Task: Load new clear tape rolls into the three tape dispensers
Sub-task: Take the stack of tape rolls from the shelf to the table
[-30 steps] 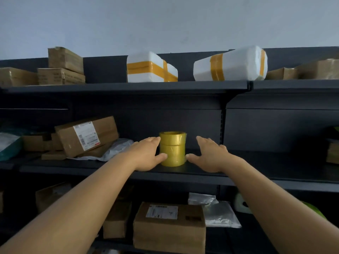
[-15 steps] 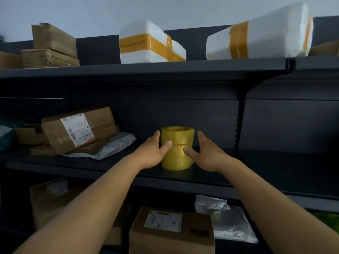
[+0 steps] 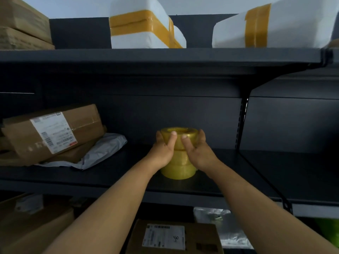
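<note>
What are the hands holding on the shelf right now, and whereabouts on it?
Both the left hand and right hand grip the stack of tape rolls by its upper sides, thumbs across the front.

Dark shelf (image 3: 238, 169) carries stacked tape rolls (image 3: 178, 170), labelled box (image 3: 53, 132) (tilted), grey mailer (image 3: 102, 153).

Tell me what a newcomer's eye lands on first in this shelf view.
First, the stack of yellowish tape rolls at the centre of the middle shelf, gripped from both sides by the left hand and the right hand. Next, two white parcels banded with tan tape on the top shelf. Then the labelled cardboard box lying tilted at the left of the middle shelf.
</note>
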Demonstrator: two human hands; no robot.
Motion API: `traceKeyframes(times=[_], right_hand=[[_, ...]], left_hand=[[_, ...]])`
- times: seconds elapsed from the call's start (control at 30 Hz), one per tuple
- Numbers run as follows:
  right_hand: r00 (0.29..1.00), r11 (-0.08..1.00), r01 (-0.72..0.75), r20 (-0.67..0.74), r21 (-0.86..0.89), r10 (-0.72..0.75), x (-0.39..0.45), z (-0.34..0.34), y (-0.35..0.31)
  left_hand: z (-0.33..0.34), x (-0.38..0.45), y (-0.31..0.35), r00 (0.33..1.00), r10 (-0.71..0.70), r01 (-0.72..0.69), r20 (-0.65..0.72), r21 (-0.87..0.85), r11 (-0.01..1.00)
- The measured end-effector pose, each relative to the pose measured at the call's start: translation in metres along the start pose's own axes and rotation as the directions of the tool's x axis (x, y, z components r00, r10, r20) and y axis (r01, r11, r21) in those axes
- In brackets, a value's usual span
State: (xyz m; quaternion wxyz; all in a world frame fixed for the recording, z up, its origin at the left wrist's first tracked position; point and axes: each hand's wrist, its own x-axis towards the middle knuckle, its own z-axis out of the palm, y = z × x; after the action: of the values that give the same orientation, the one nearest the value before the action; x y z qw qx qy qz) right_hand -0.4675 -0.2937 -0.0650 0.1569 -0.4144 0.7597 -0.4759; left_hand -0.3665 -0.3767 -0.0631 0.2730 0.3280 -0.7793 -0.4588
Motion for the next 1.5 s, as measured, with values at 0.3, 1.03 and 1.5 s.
traceKeyframes(times=[0.3, 1.03, 1.5], right_hand=[[0.991, 0.978, -0.126, -0.031, 0.166, 0.133, 0.01, 0.014, 0.005], [0.99, 0.988, 0.037, -0.14, 0.149, -0.016, -0.067, -0.031, -0.003], [0.971, 0.985, 0.045, -0.241, 0.168, -0.003, -0.188, -0.074, 0.014]], left_hand=[[0.002, 0.009, -0.012, 1.0, -0.027, 0.026, -0.009, -0.121, 0.992], [0.022, -0.079, 0.034, 0.99, 0.007, -0.033, -0.141, -0.185, 0.982], [0.064, -0.182, 0.055, 0.992, 0.11, -0.122, -0.065, -0.226, 0.966]])
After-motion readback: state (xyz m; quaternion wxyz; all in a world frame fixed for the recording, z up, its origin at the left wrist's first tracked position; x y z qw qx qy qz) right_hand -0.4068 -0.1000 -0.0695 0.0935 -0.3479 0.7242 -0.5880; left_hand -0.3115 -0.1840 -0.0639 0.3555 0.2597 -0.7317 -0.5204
